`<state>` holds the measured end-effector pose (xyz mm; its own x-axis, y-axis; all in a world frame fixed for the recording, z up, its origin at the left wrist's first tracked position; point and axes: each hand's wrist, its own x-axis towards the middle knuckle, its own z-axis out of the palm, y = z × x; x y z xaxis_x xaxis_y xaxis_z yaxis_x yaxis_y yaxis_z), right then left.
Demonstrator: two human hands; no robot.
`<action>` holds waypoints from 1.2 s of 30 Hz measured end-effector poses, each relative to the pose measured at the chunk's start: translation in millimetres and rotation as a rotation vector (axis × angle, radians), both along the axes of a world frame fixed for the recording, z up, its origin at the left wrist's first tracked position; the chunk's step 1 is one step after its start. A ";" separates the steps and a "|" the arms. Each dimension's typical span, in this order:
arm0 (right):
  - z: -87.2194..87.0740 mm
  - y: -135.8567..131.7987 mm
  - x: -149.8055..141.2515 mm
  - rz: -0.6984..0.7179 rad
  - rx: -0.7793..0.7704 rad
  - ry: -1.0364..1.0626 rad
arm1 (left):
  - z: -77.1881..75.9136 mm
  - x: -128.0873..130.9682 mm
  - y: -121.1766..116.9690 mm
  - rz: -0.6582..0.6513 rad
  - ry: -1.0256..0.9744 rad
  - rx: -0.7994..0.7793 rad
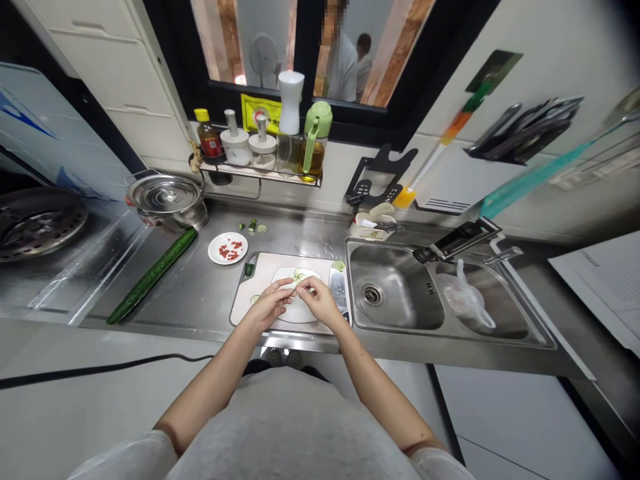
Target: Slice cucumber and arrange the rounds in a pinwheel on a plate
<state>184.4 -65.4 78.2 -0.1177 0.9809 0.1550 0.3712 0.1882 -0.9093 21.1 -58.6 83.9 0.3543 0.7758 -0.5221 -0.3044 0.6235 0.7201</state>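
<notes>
My left hand [273,305] and my right hand [318,300] meet fingertip to fingertip above a white square plate [297,312]. Both are pinched; whatever lies between the fingers is too small to make out. Just beyond them, thin cucumber slices [300,274] rest on the plate. Underneath is a pale cutting board [267,263], with another slice partly hidden by my left hand and a dark green cucumber piece [249,269] near its corner. A cleaver [339,287] lies along the board's right side, a few slices at its far end.
Left of the board stand a small white plate [219,252] of chopped red bits, a long whole cucumber [155,275] and a steel pot [173,200]. A double sink [400,303] holding a plastic bag [465,300] is at the right. Seasoning bottles line a rack [260,172] behind.
</notes>
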 end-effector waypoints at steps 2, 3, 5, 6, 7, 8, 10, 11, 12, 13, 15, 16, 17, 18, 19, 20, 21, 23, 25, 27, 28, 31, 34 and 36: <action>-0.6 -0.1 1.4 -0.007 -0.007 0.004 | 0.5 3.2 1.4 0.029 0.059 0.063; -1.4 0.0 1.9 -0.015 -0.016 0.009 | 0.3 4.9 1.9 0.047 0.089 0.107; -3.6 0.3 2.3 -0.040 -0.042 0.023 | -1.6 8.5 2.5 0.088 0.129 0.212; -5.0 0.5 2.3 -0.054 -0.058 0.032 | -3.2 10.2 2.6 0.107 0.139 0.265; -6.4 0.8 2.2 -0.068 -0.075 0.042 | -5.2 11.8 2.7 0.123 0.149 0.316; -7.8 1.1 2.0 -0.084 -0.093 0.052 | -7.5 13.1 2.7 0.134 0.164 0.362; -10.1 1.9 1.3 -0.112 -0.126 0.073 | -12.1 14.7 2.6 0.150 0.217 0.442; -10.9 2.2 0.9 -0.119 -0.142 0.085 | -14.4 15.1 2.5 0.155 0.253 0.476; -11.4 2.4 0.5 -0.124 -0.160 0.102 | -16.5 15.4 2.5 0.156 0.290 0.507; -11.8 2.5 0.2 -0.125 -0.185 0.124 | -18.5 15.6 2.6 0.155 0.324 0.532; -12.3 2.8 0.6 -0.124 -0.263 0.176 | -22.5 16.7 3.1 0.150 0.367 0.562; -12.5 3.3 1.5 -0.121 -0.314 0.200 | -24.5 18.0 3.8 0.151 0.374 0.568; -12.8 4.2 3.0 -0.118 -0.366 0.219 | -26.5 20.0 4.8 0.155 0.373 0.568; -13.1 5.9 5.2 -0.111 -0.418 0.231 | -28.6 22.6 6.4 0.161 0.366 0.563; -13.5 8.5 8.2 -0.101 -0.469 0.238 | -30.5 25.9 8.4 0.169 0.358 0.556; -14.0 12.1 12.0 -0.091 -0.518 0.239 | -32.4 29.7 10.9 0.176 0.350 0.548; -14.3 16.5 16.5 -0.080 -0.558 0.236 | -34.2 33.9 13.8 0.179 0.344 0.542; -15.1 27.4 26.7 -0.064 -0.604 0.208 | -37.4 42.7 20.6 0.164 0.342 0.541; -16.1 38.8 37.3 -0.045 -0.566 0.134 | -40.6 50.3 27.9 0.116 0.367 0.556; -18.6 48.3 46.5 -0.016 -0.499 0.013 | -44.6 55.7 34.6 0.047 0.445 0.578; -20.6 51.7 50.0 -0.003 -0.470 -0.067 | -47.0 57.5 37.5 0.012 0.502 0.588; -29.9 56.5 56.5 0.015 -0.428 -0.290 | -55.4 59.8 43.2 -0.091 0.689 0.596; -40.7 55.0 58.3 0.011 -0.438 -0.382 | -62.3 60.5 44.6 -0.187 0.840 0.580; -46.0 52.9 58.6 0.011 -0.447 -0.410 | -64.8 61.3 44.2 -0.242 0.915 0.563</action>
<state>243.0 -12.5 32.2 -0.0906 0.9389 -0.3322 0.7082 -0.1738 -0.6843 82.4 -14.4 19.2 0.1891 0.9474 -0.2581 0.5751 0.1062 0.8112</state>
